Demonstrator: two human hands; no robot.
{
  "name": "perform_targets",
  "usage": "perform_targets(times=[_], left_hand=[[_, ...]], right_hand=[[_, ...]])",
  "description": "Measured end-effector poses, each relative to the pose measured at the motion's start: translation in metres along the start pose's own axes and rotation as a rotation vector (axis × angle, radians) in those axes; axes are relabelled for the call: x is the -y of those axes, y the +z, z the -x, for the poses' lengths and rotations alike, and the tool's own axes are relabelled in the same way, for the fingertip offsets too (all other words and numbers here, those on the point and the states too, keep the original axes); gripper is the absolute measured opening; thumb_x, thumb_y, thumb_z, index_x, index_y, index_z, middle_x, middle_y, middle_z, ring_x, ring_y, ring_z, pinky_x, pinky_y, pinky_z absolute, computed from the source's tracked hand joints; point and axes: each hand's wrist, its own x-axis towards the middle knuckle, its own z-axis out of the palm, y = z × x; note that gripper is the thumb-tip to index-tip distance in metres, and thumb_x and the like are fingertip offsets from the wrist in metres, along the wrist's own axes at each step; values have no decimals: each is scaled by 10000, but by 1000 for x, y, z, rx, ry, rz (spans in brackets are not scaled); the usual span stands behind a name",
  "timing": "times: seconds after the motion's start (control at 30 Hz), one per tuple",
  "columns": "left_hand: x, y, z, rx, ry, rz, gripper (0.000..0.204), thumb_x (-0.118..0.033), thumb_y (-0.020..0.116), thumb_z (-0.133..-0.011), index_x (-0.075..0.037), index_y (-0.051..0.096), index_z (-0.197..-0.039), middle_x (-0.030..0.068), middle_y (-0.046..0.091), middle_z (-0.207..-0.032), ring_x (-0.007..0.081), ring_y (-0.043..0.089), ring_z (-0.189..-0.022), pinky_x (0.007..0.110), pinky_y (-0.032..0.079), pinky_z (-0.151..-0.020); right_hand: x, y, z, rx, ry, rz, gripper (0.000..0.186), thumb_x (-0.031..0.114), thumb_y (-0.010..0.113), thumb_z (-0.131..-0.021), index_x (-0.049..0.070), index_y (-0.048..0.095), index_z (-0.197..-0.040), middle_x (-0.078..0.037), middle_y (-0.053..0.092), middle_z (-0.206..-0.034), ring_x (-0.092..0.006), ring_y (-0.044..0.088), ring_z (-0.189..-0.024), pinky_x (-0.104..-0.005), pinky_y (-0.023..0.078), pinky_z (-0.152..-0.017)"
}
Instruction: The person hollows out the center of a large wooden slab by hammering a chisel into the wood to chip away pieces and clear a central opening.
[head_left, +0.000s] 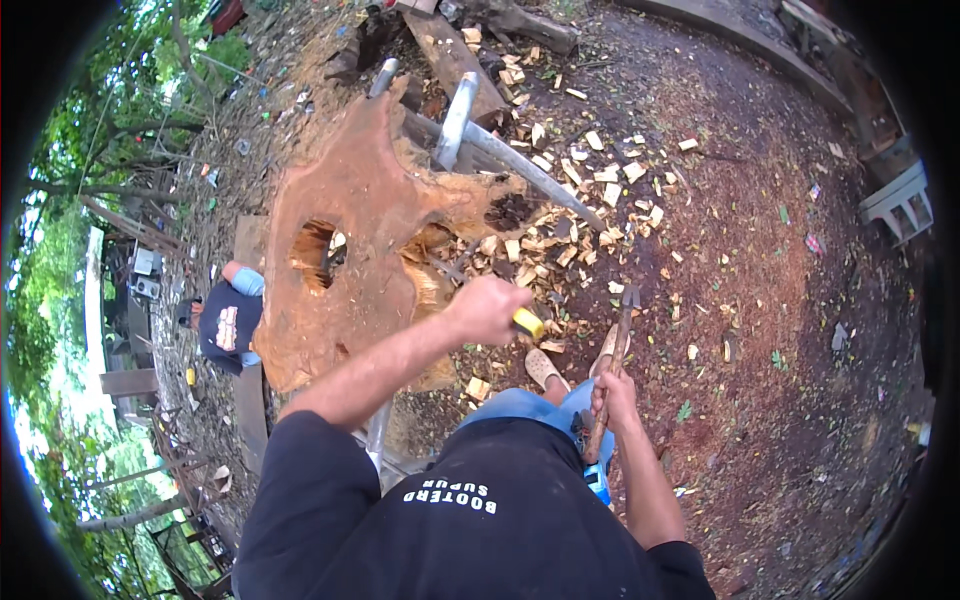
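My left hand is closed on a yellow-handled tool, whose narrow metal part points toward the chopped, splintered notch in a large reddish-brown wood slab. The slab has a carved oval hole and rests partly on metal supports. Lower right, near my legs, my right hand grips the wooden handle of a tool with a small metal head at its upper end.
Pale wood chips litter the dirt around the slab and my shoes. Logs lie beyond. A co-worker in dark clothing is low at the slab's left. A pale plastic object sits at far right, by boards.
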Motion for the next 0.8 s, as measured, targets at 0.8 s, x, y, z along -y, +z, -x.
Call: perform_targets(times=[0.8], left_hand=[[19,-21,-54,-56,-194,-142,262,-272,705,-785,-74,561,-880,137,665,-709,341,687,-700,467,547,-659]], right_hand=[[34,39,7,62,-69,-107,150,70,532,-849,104,426,-950,-32,475,-621,-134,460,-414,-322,445,-361]])
